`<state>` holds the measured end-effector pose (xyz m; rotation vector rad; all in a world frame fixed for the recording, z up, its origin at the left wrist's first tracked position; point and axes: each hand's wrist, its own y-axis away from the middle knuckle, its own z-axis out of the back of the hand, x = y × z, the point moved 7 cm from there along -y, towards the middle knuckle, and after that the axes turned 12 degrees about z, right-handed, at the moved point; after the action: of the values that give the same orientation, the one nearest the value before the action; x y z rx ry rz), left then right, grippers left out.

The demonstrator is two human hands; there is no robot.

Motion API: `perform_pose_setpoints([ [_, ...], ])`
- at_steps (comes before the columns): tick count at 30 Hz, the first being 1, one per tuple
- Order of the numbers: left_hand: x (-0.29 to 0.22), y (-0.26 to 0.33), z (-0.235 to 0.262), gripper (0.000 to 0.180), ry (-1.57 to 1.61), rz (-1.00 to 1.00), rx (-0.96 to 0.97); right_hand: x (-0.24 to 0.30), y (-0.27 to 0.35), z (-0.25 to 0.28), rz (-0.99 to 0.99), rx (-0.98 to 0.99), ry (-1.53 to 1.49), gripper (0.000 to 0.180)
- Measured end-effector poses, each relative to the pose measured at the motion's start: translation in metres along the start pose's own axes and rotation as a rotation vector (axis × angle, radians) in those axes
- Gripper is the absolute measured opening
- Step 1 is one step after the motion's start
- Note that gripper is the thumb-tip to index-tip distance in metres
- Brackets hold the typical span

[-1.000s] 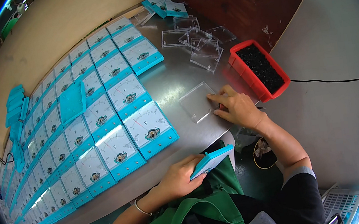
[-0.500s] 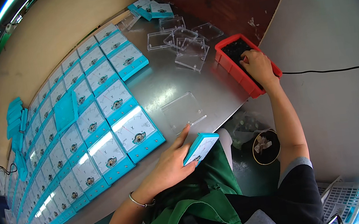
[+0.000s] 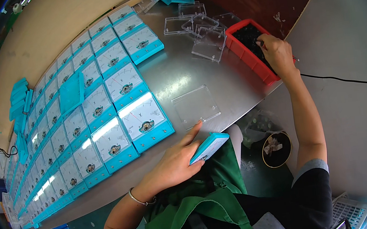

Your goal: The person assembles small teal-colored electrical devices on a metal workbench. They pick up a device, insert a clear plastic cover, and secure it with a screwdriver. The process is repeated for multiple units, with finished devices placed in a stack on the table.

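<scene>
My left hand (image 3: 174, 164) holds a teal meter housing (image 3: 209, 146) at the near edge of the metal table (image 3: 187, 74), its forefinger stretched toward a clear square cover (image 3: 195, 105) lying flat on the table. My right hand (image 3: 276, 52) reaches into a red bin (image 3: 242, 53) of small dark parts at the table's right end, fingers bunched inside it; what they hold is hidden. Rows of teal panel meters (image 3: 143, 121) with white dials fill the table's left side.
Several clear plastic covers (image 3: 200, 33) lie piled behind the red bin. Loose teal housings (image 3: 19, 96) are stacked at the far left. A black cable (image 3: 346, 80) runs across the floor, and a round dark bowl (image 3: 276, 148) sits on the floor below the table.
My right hand left the clear cover, moved right and reached into the red bin. The left hand has kept the teal housing near the table edge.
</scene>
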<state>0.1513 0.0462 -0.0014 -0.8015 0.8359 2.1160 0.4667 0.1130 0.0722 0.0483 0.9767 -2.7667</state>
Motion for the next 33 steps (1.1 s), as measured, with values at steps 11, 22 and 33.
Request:
perform_pose_setpoints([
  [11, 0.005, 0.019, -0.001, 0.042, 0.006, -0.037, -0.042, 0.179, 0.025, 0.003, 0.001, 0.419, -0.906, 0.011],
  [22, 0.013, 0.028, -0.002, 0.046, 0.036, -0.014, -0.049, 0.205, 0.02, -0.02, 0.027, 0.504, -0.964, 0.012],
  [33, 0.016, 0.024, 0.003, 0.045, 0.028, -0.039, -0.081, 0.207, 0.013, -0.024, 0.029, 0.58, -0.932, 0.012],
])
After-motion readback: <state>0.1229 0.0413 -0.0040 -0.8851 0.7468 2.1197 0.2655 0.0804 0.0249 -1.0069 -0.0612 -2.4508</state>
